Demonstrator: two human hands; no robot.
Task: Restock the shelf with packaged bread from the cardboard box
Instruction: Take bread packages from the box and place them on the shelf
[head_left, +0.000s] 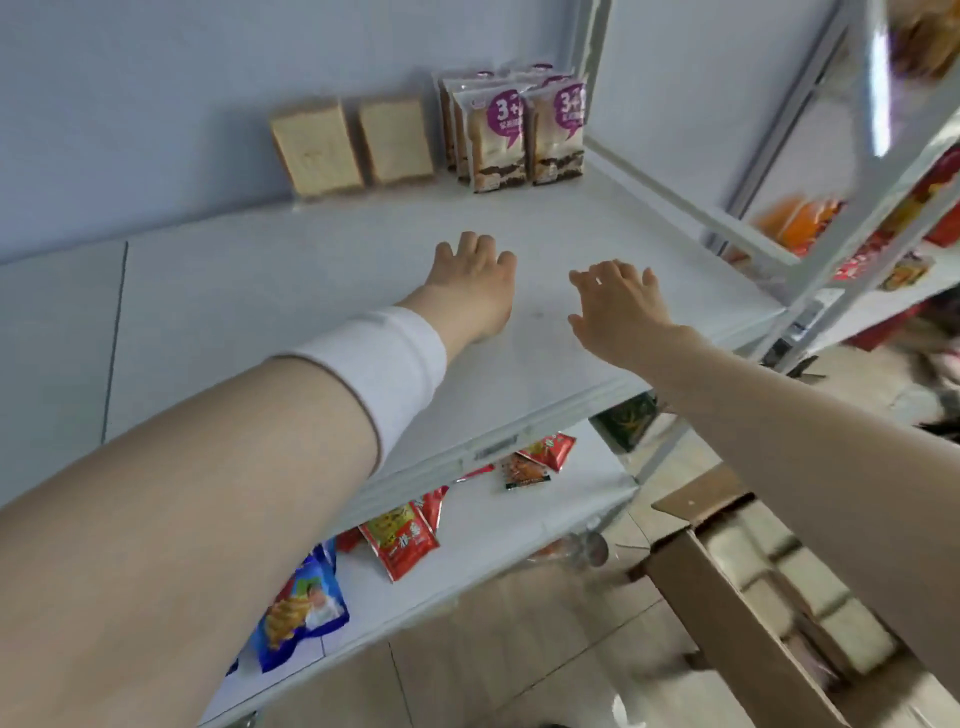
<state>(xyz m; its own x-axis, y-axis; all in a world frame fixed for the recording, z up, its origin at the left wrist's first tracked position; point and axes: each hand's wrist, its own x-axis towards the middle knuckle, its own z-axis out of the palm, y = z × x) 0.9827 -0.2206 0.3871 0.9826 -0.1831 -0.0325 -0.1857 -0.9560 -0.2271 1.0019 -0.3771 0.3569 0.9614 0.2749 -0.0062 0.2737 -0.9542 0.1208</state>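
Two hands are out over the shelf and neither one is holding anything. Left hand is palm down over the middle of the white shelf, fingers loosely spread and relaxed. I can't tell from my feed whether it's actually touching the surface or just above it. Right hand is just beside it, nearer the shelf's front edge and also palm down, its fingers spread open and slightly bent with nothing in them. There's a white band round the left forearm. At the back of the shelf, against the wall, two plain loaves stand upright side by side. Right next to them on their right is a cluster of packs with purple labels, upright too and a few rows deep. Both hands are well apart from all of that. Box sits on the floor at lower right, flaps open, with more bread in it, pale blocks packed together, kinda blurry. Lower shelf has red snack packets and a blue bag lying loose.
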